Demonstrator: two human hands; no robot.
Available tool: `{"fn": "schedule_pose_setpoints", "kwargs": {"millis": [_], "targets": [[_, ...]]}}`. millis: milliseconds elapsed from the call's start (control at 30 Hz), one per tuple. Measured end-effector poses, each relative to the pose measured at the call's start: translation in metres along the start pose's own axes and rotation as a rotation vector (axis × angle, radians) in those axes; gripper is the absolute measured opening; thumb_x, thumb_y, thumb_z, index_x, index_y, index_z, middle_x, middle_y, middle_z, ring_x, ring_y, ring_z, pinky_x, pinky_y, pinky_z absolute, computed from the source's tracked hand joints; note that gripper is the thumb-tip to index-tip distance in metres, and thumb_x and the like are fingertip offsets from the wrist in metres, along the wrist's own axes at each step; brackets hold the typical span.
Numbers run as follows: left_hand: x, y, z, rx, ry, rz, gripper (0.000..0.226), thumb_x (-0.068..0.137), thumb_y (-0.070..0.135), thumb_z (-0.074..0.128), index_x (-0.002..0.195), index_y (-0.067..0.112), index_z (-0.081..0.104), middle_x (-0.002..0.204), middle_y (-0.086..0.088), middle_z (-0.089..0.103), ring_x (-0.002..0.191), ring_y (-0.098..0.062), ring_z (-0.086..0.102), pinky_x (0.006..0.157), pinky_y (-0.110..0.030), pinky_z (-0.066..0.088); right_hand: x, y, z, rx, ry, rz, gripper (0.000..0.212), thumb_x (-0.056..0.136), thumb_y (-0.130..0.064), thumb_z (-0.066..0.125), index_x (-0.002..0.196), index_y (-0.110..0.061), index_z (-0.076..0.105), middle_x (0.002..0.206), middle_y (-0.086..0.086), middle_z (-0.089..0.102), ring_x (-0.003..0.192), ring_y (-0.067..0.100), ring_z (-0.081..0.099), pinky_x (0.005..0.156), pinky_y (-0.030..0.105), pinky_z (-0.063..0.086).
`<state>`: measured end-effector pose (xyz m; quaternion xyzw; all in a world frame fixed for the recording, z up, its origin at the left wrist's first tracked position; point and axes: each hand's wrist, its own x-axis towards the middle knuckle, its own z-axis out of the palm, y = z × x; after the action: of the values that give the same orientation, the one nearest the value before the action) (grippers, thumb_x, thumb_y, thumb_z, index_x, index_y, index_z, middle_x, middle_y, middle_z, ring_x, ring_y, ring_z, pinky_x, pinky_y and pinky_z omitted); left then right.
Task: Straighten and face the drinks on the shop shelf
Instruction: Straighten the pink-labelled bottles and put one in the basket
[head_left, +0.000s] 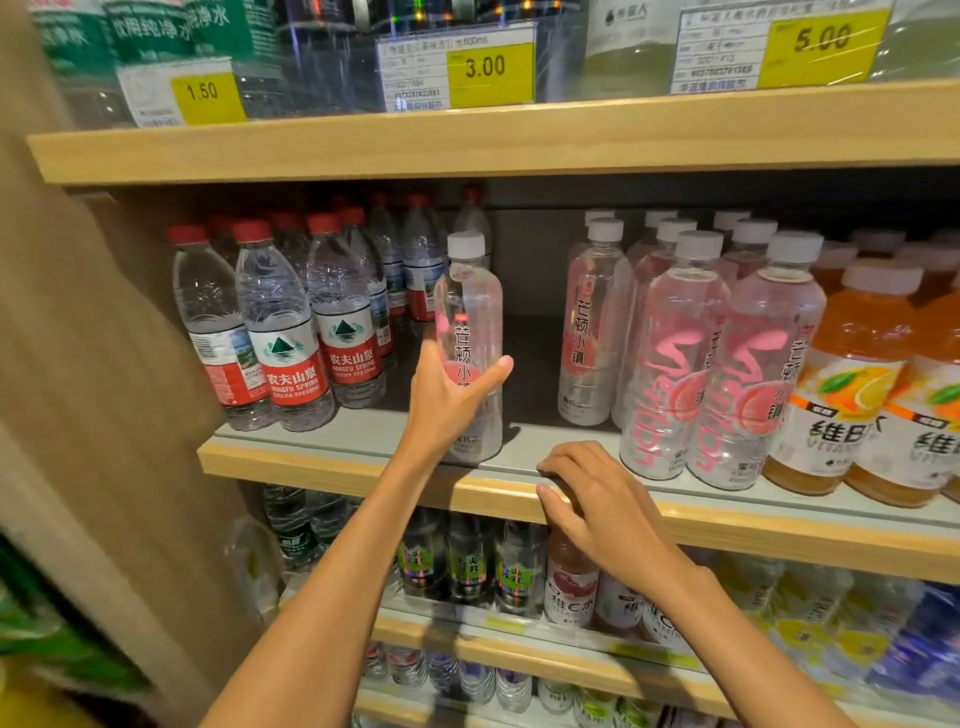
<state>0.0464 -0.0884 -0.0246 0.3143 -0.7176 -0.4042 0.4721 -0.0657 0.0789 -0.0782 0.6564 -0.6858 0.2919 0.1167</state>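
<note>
Middle shelf (332, 465), wooden front edge, grey deck.
Red-capped Nongfu Spring water bottles (283, 332) stand in rows at the left end.
Pink-printed, white-capped drink bottles (670, 353) stand in rows right of centre, with orange vitamin drink bottles (841, 384) just beside them on the right.
Single pink-labelled bottle (470, 312) stands upright near the front edge, in the gap between the water and the pink rows, label facing out.
Left hand (447, 400) grips this bottle's lower body, thumb on its right side.
Right hand (587, 488) holds nothing, its loosely bent fingers resting on the shelf's front edge.
Yellow price tags (491, 67) on the shelf above read 1.50, 3.00 and 5.00.
</note>
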Motion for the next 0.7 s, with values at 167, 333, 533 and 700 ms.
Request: {"fn": "schedule_pose_setpoints", "kwargs": {"millis": [167, 333, 533, 700], "targets": [[-0.021, -0.017, -0.016, 0.02, -0.106, 0.032, 0.069, 0.067, 0.035, 0.086, 0.12, 0.023, 0.044, 0.112, 0.012, 0.06, 0.097, 0.004, 0.061, 0.078, -0.016, 0.053, -0.001, 0.004, 0.001, 0.035, -0.001, 0.039, 0.025, 0.093, -0.029, 0.057, 0.113, -0.014, 0.064, 0.11, -0.003, 0.059, 0.104, 0.012, 0.053, 0.086, 0.024, 0.044], [-0.037, -0.034, -0.023, 0.079, -0.012, 0.028, 0.058, 0.065, 0.023, 0.087, 0.116, 0.025, 0.058, 0.107, 0.009, 0.066, 0.099, -0.003, 0.063, 0.081, -0.019, 0.054, -0.007, 0.011, -0.003, 0.011, 0.009, 0.093, 0.025, 0.092, -0.029, 0.059, 0.11, -0.013, 0.066, 0.107, -0.002, 0.06, 0.102, 0.014, 0.055, 0.084, 0.028, 0.047], [-0.021, -0.036, -0.014, 0.15, 0.061, 0.046, 0.041, 0.074, 0.019, 0.082, 0.111, 0.006, 0.068, 0.102, -0.001, 0.071, 0.088, -0.001, 0.064, 0.071, -0.001, 0.044, -0.011, 0.015, -0.007, 0.02, 0.012, 0.104, 0.025, 0.092, -0.026, 0.06, 0.112, -0.012, 0.067, 0.108, -0.002, 0.06, 0.103, 0.013, 0.055, 0.086, 0.024, 0.043], [-0.002, -0.04, -0.011, 0.244, 0.116, 0.01, 0.039, 0.077, 0.017, 0.08, 0.108, -0.002, 0.068, 0.101, -0.012, 0.072, 0.078, -0.005, 0.06, 0.061, 0.003, 0.04, -0.012, 0.014, -0.007, 0.012, 0.008, 0.107, 0.026, 0.092, -0.026, 0.059, 0.113, -0.012, 0.067, 0.108, -0.002, 0.061, 0.102, 0.013, 0.055, 0.086, 0.023, 0.042]]}}
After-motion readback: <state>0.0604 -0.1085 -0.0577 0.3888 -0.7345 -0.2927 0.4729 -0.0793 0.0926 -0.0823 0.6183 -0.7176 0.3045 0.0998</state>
